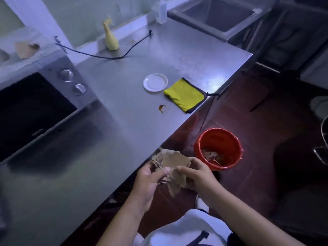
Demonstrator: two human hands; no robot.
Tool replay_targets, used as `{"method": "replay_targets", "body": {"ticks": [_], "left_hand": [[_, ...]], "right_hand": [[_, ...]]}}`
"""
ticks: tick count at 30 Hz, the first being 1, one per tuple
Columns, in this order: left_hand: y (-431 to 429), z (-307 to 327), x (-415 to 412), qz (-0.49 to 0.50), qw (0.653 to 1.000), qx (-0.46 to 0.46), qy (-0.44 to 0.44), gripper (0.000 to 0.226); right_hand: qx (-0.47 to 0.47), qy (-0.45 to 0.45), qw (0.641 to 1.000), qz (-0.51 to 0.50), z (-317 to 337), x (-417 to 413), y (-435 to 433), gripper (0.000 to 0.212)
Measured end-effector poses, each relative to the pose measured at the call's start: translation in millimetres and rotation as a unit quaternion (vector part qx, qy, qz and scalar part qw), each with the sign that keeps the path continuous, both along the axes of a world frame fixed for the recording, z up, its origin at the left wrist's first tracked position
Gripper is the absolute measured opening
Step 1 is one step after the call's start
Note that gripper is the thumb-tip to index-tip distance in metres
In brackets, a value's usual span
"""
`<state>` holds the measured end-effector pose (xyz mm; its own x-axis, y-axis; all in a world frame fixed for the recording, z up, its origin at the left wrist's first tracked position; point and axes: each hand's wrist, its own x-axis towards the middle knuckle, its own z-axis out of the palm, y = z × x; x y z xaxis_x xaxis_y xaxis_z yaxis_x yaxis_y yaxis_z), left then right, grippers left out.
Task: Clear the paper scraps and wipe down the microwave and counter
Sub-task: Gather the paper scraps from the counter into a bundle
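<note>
Head view: one stainless counter (pixel 115 121) carries one microwave (pixel 35 107) at the left, with two round knobs, upper (pixel 66 75) and lower (pixel 79 88), on its front panel. One torn brown scrap (pixel 24 49) lies on the microwave top.

Items on the counter, one of each:
- yellow spray bottle (pixel 110 37), upright at the back ledge
- black cable (pixel 99 56), running along the back from the microwave side
- white saucer (pixel 155 82)
- yellow cloth (pixel 183 95), folded, just beside the saucer at the counter's front edge
- orange smear (pixel 161 108), near the cloth
- clear bottle (pixel 161 13), upright beside the sink (pixel 221 13)

One red bucket (pixel 220 141) stands on the floor below the counter edge. Several brown pieces lie in its bottom.

Two hands are in view. Both grip one bundle of paper scraps (pixel 174 161), held just off the counter's front edge, above the floor and to the left of the bucket. The left hand (pixel 149 180) curls under the bundle with its thumb (pixel 163 170) pressed on top. The right hand (pixel 198 176) pinches the bundle's right side, its fingers closed around the edge. The largest scrap lies uppermost between the two thumbs; smaller pieces project above and below the fingers.
</note>
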<state>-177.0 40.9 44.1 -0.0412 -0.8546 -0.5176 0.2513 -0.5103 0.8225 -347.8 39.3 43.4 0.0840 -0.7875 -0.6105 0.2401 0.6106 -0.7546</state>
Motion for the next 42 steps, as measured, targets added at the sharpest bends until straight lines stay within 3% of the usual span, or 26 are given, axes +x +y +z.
{"method": "replay_targets", "body": {"ticks": [5, 10, 14, 22, 28, 31, 33, 37, 42], "left_hand": [[-43, -21, -100, -0.025, 0.997, 0.074, -0.023, 0.027], [-71, -58, -174, -0.125, 0.983, 0.134, -0.029, 0.026], [-99, -109, -222, -0.22, 0.955, 0.188, -0.061, 0.026], [-173, -310, -302, -0.279, 0.896, 0.288, -0.189, 0.021], [-243, -464, -348, -0.305, 0.881, 0.26, -0.253, 0.022], [-266, -511, -362, -0.328, 0.863, 0.282, -0.261, 0.011], [-270, -526, -365, -0.369, 0.836, 0.294, -0.28, 0.02], [-261, -526, -353, -0.348, 0.85, 0.27, -0.29, 0.008], [-232, -460, -317, -0.413, 0.81, 0.318, -0.269, 0.01]], "right_hand": [[0.062, -0.007, 0.993, -0.101, -25, -114, -27, 0.004], [0.084, 0.046, 0.971, -0.219, -58, -213, -44, 0.025], [0.136, 0.069, 0.939, -0.309, -104, -260, -41, 0.03], [0.277, 0.025, 0.86, -0.428, -250, -273, -22, 0.023], [0.299, 0.021, 0.857, -0.419, -355, -273, -29, 0.014], [0.3, 0.018, 0.86, -0.412, -395, -277, -32, 0.011], [0.307, 0.023, 0.863, -0.4, -414, -282, -35, 0.012], [0.326, 0.041, 0.86, -0.389, -418, -290, -44, 0.012], [0.305, 0.037, 0.866, -0.394, -360, -292, -56, 0.008]]}}
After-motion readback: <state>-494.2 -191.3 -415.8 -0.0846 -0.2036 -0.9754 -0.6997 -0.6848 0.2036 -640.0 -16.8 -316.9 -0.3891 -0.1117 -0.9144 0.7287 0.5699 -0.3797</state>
